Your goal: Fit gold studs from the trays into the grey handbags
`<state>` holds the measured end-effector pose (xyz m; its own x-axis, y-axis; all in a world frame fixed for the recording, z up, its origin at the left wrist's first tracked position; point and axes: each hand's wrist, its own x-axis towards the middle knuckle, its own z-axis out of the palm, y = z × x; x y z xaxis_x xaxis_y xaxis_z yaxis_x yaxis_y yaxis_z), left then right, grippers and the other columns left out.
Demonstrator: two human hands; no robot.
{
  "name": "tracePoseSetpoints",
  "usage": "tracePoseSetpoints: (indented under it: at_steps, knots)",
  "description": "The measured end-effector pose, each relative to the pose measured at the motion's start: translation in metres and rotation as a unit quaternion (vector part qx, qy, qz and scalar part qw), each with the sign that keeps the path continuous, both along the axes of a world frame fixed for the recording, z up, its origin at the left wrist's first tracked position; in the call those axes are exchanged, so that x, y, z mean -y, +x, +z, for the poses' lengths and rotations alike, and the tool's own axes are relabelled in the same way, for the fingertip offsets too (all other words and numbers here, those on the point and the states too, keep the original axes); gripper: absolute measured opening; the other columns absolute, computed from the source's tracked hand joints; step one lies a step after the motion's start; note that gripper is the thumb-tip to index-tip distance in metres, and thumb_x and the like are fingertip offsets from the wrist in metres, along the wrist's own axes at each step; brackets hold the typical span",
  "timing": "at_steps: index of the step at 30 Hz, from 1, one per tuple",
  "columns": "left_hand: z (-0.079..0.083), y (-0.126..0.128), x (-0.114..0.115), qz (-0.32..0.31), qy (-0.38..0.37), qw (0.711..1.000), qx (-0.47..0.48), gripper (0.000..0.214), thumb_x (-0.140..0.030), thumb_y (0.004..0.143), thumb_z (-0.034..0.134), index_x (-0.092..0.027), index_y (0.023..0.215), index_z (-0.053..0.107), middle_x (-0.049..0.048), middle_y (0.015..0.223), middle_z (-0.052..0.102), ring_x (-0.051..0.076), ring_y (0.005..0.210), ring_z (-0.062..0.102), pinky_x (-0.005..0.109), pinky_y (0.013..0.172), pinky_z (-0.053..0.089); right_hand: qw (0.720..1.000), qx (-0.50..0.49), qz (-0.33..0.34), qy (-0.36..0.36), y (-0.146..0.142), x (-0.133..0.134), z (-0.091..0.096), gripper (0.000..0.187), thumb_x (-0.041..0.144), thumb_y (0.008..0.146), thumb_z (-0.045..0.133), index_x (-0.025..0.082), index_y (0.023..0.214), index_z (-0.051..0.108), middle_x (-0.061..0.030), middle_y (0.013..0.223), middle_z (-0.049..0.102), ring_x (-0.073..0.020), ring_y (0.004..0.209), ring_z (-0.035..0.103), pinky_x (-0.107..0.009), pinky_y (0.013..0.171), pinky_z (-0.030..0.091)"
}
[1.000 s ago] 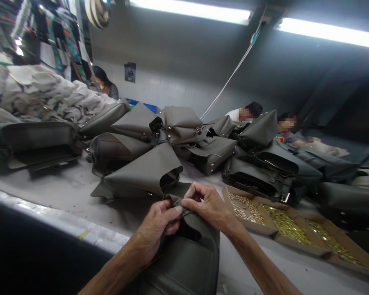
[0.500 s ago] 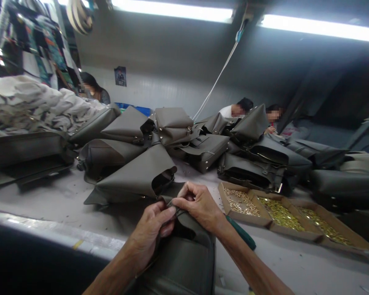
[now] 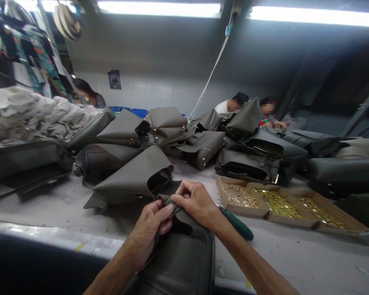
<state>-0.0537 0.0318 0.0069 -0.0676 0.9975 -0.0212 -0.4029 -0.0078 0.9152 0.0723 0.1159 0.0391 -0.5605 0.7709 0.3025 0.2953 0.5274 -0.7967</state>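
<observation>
pinching bag (image 3: 184,258) between fingers (image 3: 165,214) (mostly below them)

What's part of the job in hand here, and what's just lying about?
Job:
- dark bag, in left hand and right hand
- likely trays of gold-coloured parts, green-handled tool

Apparently lying about:
- other bags
- pale heap
- scrap

Green handle (image 3: 237,225) in view
Unseen a second ago, now lower right of center, beside the right hand (image 3: 198,203).
</observation>
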Motion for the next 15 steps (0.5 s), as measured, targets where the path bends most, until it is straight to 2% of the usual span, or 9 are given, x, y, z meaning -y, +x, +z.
tracePoseSetpoints:
  at_steps: [2, 5, 7, 10, 11, 13, 15]
  knots:
    - [0.003, -0.004, -0.001, -0.016, -0.004, 1.000, -0.020, 0.036, -0.040, 0.070, 0.073, -0.011, 0.078, 0.055, -0.0042, 0.063, 0.042, 0.002, 0.046, 0.030, 0.017, 0.044, 0.019, 1.000, -0.013, -0.006, 0.004, 0.007, 0.003, 0.005, 0.015, 0.026, 0.078, 0.063, 0.015, 0.069, 0.059, 0.0012, 0.064, 0.058, -0.0114, 0.062, 0.051, -0.023, 0.056, 0.036]
    - [0.010, -0.009, -0.005, -0.057, -0.013, 0.996, -0.063, 0.037, -0.043, 0.071, 0.071, -0.012, 0.073, 0.051, -0.0032, 0.065, 0.043, 0.002, 0.047, 0.032, 0.017, 0.045, 0.020, 0.999, -0.014, -0.009, 0.043, 0.024, 0.011, 0.019, 0.024, 0.036, 0.085, 0.056, 0.014, 0.090, 0.063, -0.0019, 0.076, 0.062, -0.0140, 0.070, 0.055, -0.025, 0.063, 0.042]
    - [0.016, -0.011, -0.011, -0.083, -0.015, 0.992, -0.090, 0.040, -0.046, 0.069, 0.071, -0.013, 0.072, 0.049, -0.0039, 0.063, 0.042, 0.002, 0.047, 0.031, 0.017, 0.044, 0.021, 0.995, 0.033, -0.007, 0.096, 0.035, 0.019, 0.027, 0.034, 0.037, 0.081, 0.062, 0.014, 0.107, 0.060, -0.0044, 0.088, 0.063, -0.0167, 0.078, 0.057, -0.029, 0.070, 0.044]
    - [0.030, -0.007, -0.029, -0.127, -0.005, 0.982, -0.140, 0.043, -0.050, 0.067, 0.071, -0.014, 0.068, 0.048, -0.0054, 0.058, 0.038, 0.004, 0.047, 0.030, 0.018, 0.045, 0.023, 0.974, 0.135, 0.007, 0.181, 0.043, 0.029, 0.032, 0.057, 0.032, 0.075, 0.069, 0.013, 0.125, 0.051, -0.0097, 0.112, 0.059, -0.0229, 0.101, 0.053, -0.035, 0.088, 0.043]
    - [0.037, -0.005, -0.038, -0.144, 0.003, 0.976, -0.165, 0.043, -0.051, 0.067, 0.070, -0.014, 0.067, 0.048, -0.0051, 0.056, 0.038, 0.005, 0.047, 0.032, 0.018, 0.045, 0.025, 0.965, 0.163, -0.007, 0.204, 0.044, 0.030, 0.032, 0.060, 0.029, 0.076, 0.068, 0.012, 0.129, 0.048, -0.0114, 0.118, 0.057, -0.0246, 0.109, 0.050, -0.036, 0.093, 0.041]
    - [0.056, 0.002, -0.058, -0.170, 0.030, 0.958, -0.227, 0.041, -0.051, 0.069, 0.067, -0.013, 0.064, 0.052, -0.0026, 0.055, 0.043, 0.007, 0.047, 0.037, 0.020, 0.048, 0.030, 0.950, 0.200, -0.076, 0.229, 0.045, 0.024, 0.029, 0.058, 0.024, 0.081, 0.060, 0.009, 0.135, 0.043, -0.0139, 0.124, 0.054, -0.0262, 0.117, 0.046, -0.037, 0.099, 0.038]
    - [0.080, 0.009, -0.074, -0.159, 0.069, 0.939, -0.298, 0.038, -0.049, 0.073, 0.064, -0.012, 0.064, 0.057, 0.0022, 0.060, 0.052, 0.011, 0.053, 0.045, 0.024, 0.053, 0.036, 0.937, 0.217, -0.163, 0.221, 0.048, 0.014, 0.024, 0.051, 0.019, 0.086, 0.050, 0.008, 0.135, 0.041, -0.0163, 0.122, 0.055, -0.0267, 0.114, 0.049, -0.038, 0.097, 0.039]
